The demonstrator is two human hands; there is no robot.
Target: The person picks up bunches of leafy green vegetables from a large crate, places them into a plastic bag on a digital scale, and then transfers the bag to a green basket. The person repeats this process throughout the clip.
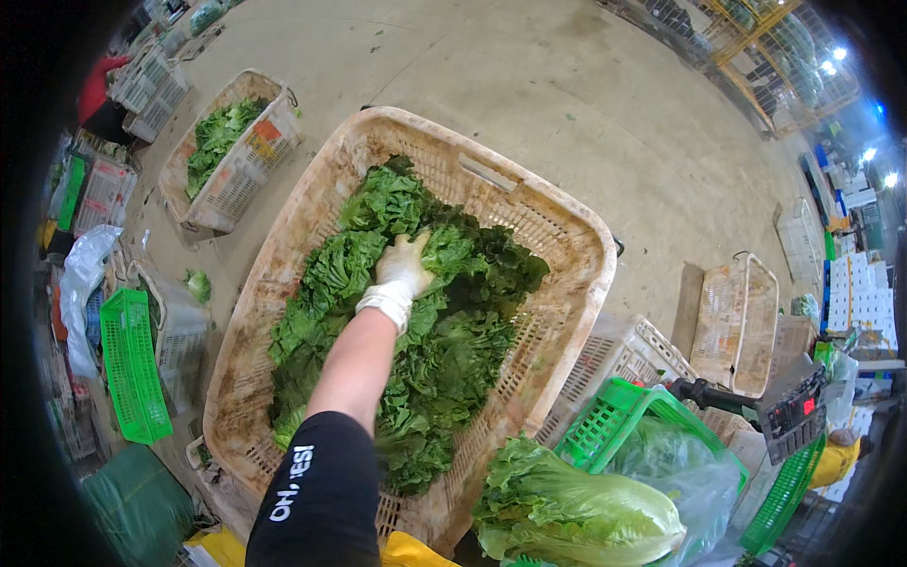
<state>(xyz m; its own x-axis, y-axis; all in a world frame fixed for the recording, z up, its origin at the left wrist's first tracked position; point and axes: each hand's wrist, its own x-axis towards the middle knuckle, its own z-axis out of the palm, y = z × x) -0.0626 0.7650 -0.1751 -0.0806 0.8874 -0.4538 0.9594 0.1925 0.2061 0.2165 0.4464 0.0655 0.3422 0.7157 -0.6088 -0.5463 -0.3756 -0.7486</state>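
Observation:
My left hand [405,268], in a pale glove with a white cuff, reaches into a large, dirt-stained plastic basket [241,326]. It rests among green leafy lettuce [439,354] heaped there; leaves hide part of its fingers, so its grip is unclear. A long head of lettuce [588,507] lies at the bottom right, outside the basket's near right corner, its pale base pointing right. My right hand is out of view. Beside that head, a green plastic crate [602,418] holds clear plastic bags [673,461].
A crate of leafy greens [248,170] stands on the floor at upper left. Left are a narrow green crate [134,368] and a green sack [142,503]. A digital scale display [793,411] and a pale crate [737,322] are right. A person in red [96,92] is far left.

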